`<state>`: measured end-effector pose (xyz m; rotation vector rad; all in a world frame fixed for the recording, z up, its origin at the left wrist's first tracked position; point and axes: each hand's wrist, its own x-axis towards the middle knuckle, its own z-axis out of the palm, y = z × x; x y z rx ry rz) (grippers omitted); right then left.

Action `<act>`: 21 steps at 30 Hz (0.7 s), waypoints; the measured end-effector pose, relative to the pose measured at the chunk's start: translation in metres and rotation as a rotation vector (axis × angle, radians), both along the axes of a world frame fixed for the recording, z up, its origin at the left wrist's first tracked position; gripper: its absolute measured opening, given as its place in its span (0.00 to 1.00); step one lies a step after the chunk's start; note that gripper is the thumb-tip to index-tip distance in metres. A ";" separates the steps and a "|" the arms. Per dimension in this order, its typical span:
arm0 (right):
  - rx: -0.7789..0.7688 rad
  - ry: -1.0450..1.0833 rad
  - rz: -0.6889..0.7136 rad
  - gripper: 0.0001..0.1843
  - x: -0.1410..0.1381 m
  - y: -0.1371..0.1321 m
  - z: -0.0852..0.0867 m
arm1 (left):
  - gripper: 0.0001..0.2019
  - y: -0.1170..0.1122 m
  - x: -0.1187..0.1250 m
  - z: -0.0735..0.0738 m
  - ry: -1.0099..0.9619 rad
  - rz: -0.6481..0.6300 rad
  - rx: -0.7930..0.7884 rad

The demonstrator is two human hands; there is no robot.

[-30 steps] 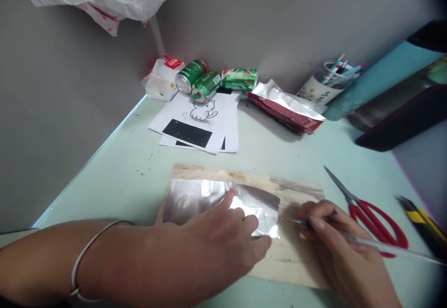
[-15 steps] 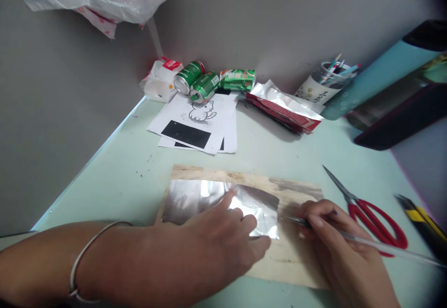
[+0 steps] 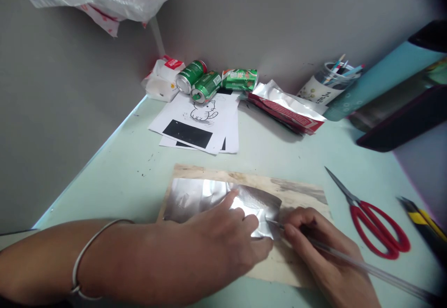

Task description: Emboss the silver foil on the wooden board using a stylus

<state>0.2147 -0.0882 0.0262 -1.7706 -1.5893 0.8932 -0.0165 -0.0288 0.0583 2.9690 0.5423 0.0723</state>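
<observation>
A thin, shiny, slightly creased metal sheet [image 3: 190, 200] lies on a wooden board [image 3: 303, 191]. My left hand [image 3: 226, 238] presses down on its right half, the fingers spread, with one fingertip near the upper edge and the thumb by the lower edge. Pinched in the closed fingers of my right hand [image 3: 324, 243] is a clear-barrelled pen [image 3: 352, 259]. The pen's tip is at the right part of the sheet, and it appears to touch it. My left palm and fingers cover the lower middle of the sheet.
Red-handled scissors [image 3: 379, 229] lie right of the board, beside a yellow-and-black cutter [image 3: 421, 219]. Printed papers [image 3: 223, 131], green cans [image 3: 206, 87], a red-and-silver packet [image 3: 284, 110], a pen cup [image 3: 317, 89] and a blue bottle [image 3: 377, 80] stand or lie farther back.
My right hand has moved left with the pen, bringing its tip from the bare board onto the metal sheet's right part. My left hand stays in place on the sheet.
</observation>
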 end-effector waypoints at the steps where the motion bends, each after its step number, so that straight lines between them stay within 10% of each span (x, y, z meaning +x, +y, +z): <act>1: -0.003 -0.014 -0.001 0.11 0.000 0.000 0.000 | 0.23 0.001 0.000 0.001 0.033 -0.041 -0.001; 21: -0.015 -0.070 0.102 0.11 0.004 -0.001 -0.004 | 0.17 0.001 -0.001 -0.015 0.033 -0.099 -0.033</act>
